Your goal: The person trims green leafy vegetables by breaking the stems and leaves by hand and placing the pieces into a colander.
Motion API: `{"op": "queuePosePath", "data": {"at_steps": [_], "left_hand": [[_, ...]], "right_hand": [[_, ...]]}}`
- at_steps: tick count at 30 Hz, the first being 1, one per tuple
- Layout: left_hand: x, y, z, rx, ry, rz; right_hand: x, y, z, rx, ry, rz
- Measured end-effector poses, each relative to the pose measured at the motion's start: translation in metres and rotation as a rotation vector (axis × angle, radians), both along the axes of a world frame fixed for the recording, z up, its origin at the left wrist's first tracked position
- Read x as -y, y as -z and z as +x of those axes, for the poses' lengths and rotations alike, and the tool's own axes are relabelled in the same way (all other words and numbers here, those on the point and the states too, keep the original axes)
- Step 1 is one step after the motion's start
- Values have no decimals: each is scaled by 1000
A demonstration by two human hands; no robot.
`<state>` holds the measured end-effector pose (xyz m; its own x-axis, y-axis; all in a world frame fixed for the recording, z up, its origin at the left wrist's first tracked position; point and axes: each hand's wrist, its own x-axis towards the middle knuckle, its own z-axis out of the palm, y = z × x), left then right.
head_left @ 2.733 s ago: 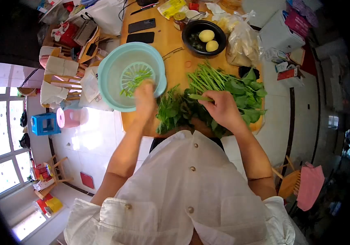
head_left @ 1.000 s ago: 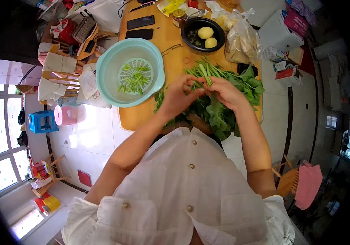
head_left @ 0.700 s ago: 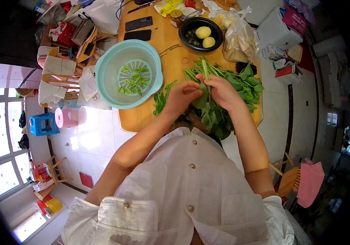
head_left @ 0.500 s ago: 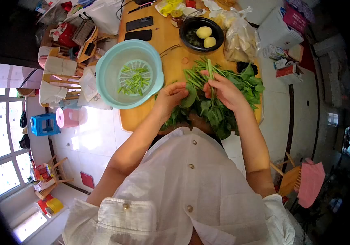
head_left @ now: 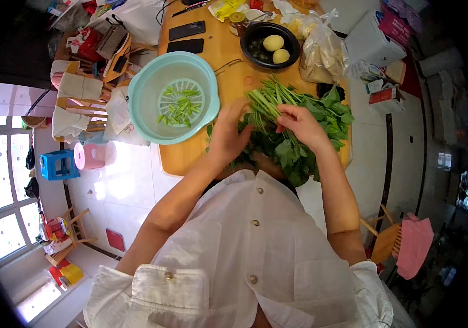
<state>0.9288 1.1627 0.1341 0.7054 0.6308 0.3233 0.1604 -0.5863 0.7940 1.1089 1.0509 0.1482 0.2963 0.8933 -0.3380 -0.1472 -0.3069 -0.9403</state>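
A pile of leafy green vegetables [head_left: 291, 156] lies at the near edge of the wooden table, its pale cut stems [head_left: 261, 101] pointing away from me. My right hand [head_left: 302, 126] is closed around part of the stems, fingers and thumb pinched together. To the left of the bunch, my left hand [head_left: 228, 134] is open, thumb apart from the curved fingers, close to the stems and leaves. Left of that hand stands a light-blue basin [head_left: 138, 104] with a strainer bottom, and short cut green stem pieces [head_left: 179, 106] lie in it.
A black bowl [head_left: 249, 52] with two peeled potatoes [head_left: 274, 42] stands behind the greens. A filled plastic bag [head_left: 324, 54] is to its right. Two dark phones [head_left: 186, 30] and a glass jar [head_left: 237, 22] lie farther back. A blue stool [head_left: 59, 165] stands on the floor.
My left hand has let go of a leaf and opened, turning beside the stems. My right hand has shifted slightly, and the stems in it have tilted to the left.
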Motion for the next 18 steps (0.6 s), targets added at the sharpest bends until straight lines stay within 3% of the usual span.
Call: {"op": "queuePosePath", "data": {"at_steps": [1,2,3,4,6,16,18], "left_hand": [[0,-20,7,-1,-2,1],[-2,-40,14,2,28,175],[-4,-49,19,5,57,350],[-12,-46,20,6,56,352],[-28,-35,18,-258,325,623],[-18,-23,11,-387,385,573],[-13,-16,11,-467,286,398]], "right_hand": [[0,-1,-1,62,-33,-15],[0,-2,-2,124,-66,-31],[0,-6,-2,125,-66,-30],[0,-12,-2,164,-96,-51],[0,-23,-2,203,-125,-70],[13,-34,0,380,-202,-129],[13,-29,-1,419,-199,-104]]}}
